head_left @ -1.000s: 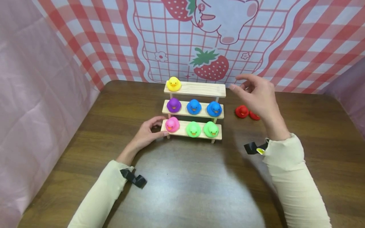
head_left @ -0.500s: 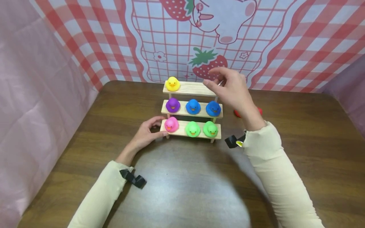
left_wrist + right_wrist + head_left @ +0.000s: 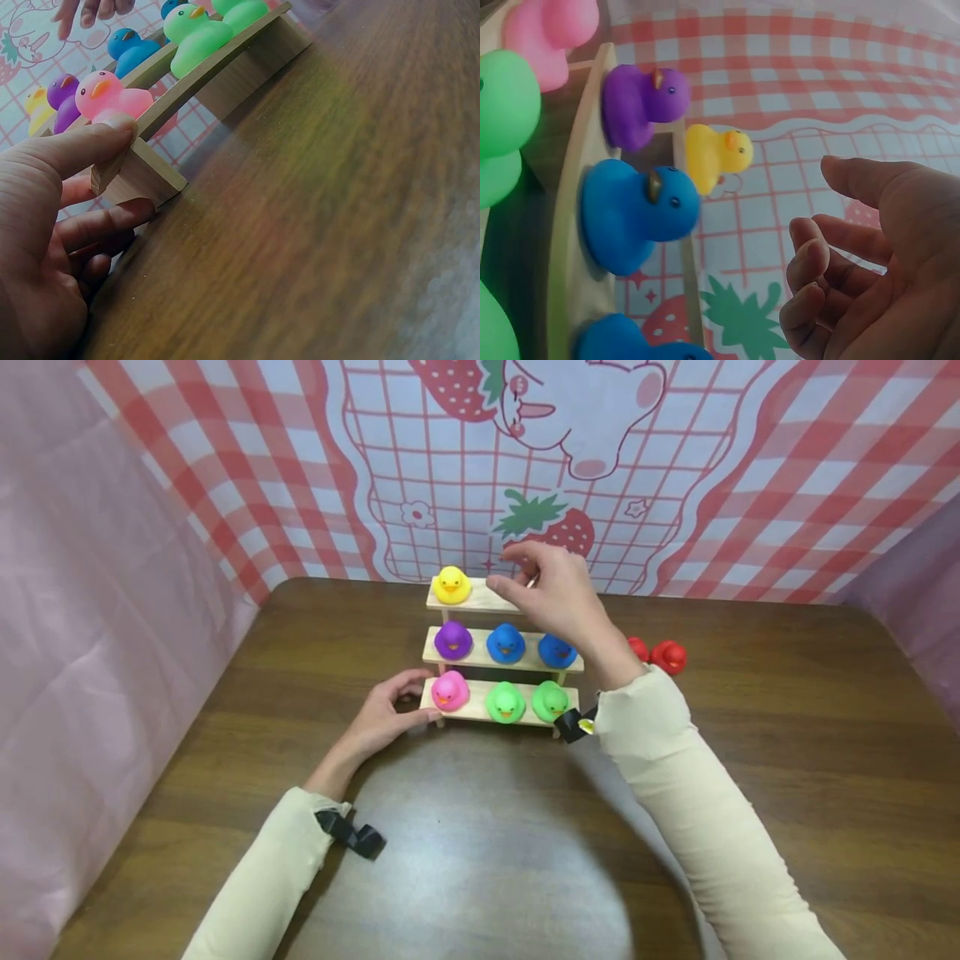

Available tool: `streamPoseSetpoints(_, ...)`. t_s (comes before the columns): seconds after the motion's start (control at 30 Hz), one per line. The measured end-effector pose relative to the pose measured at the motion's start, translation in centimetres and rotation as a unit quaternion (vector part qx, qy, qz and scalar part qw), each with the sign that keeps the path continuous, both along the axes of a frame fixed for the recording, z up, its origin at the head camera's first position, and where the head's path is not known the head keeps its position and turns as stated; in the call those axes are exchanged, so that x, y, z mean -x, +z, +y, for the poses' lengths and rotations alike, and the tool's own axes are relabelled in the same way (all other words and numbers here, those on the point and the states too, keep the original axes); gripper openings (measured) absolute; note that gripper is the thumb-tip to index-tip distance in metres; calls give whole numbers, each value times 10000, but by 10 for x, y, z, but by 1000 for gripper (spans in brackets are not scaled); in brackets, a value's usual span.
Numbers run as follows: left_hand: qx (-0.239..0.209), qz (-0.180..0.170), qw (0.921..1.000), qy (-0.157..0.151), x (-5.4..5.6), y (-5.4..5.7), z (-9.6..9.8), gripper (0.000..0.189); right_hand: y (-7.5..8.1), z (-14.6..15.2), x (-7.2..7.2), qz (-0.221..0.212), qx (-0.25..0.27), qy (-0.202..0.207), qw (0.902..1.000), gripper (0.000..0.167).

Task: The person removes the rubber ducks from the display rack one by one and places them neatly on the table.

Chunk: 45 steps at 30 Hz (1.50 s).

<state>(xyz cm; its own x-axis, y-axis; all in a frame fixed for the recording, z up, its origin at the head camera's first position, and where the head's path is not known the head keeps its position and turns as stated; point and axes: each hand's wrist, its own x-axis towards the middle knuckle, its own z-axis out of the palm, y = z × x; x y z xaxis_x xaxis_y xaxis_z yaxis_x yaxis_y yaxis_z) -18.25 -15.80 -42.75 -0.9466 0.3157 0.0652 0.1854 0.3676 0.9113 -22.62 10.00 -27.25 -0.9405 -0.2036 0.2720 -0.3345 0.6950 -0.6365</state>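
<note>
A three-tier wooden display stand (image 3: pixel 482 599) holds toy rubber ducks. On its top tier a yellow duck (image 3: pixel 452 585) sits at the left end. The middle tier carries a purple duck (image 3: pixel 453 641) and two blue ducks (image 3: pixel 506 644); the bottom one a pink duck (image 3: pixel 450 691) and two green ducks (image 3: pixel 506 702). My left hand (image 3: pixel 386 714) grips the bottom tier's left end, thumb on top beside the pink duck, as the left wrist view shows. Over the top tier, right of the yellow duck, my right hand (image 3: pixel 558 589) hovers with nothing between thumb and fingers.
Two red ducks (image 3: pixel 669 657) lie on the wooden table (image 3: pixel 420 860) right of the stand, one partly behind my right forearm. A checked cloth (image 3: pixel 277 468) with strawberries hangs behind the table, and a pink curtain (image 3: pixel 82 610) hangs at the left.
My right hand has moved left, from beside the stand to over its top tier near the yellow duck. The left hand keeps its grip, and the ducks stay in place.
</note>
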Motion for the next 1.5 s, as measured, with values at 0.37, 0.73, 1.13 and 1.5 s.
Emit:
streamPoseSetpoints(0.37,15,-32,10000,10,1,-1,0,62,-9,-18,9,-331,-148,203,9991,49)
streamPoseSetpoints(0.73,-94,-37,9999,-14,1,0,-2,60,-12,-38,20,-698,-344,204,9968,53)
streamPoseSetpoints(1.13,-221,117,9997,-79,-1,-1,1,60,-13,-45,27,-883,-571,171,9943,54)
streamPoseSetpoints(1.5,-188,5,9998,-62,-1,0,1,61,-15,-51,32,-919,-841,124,9921,55)
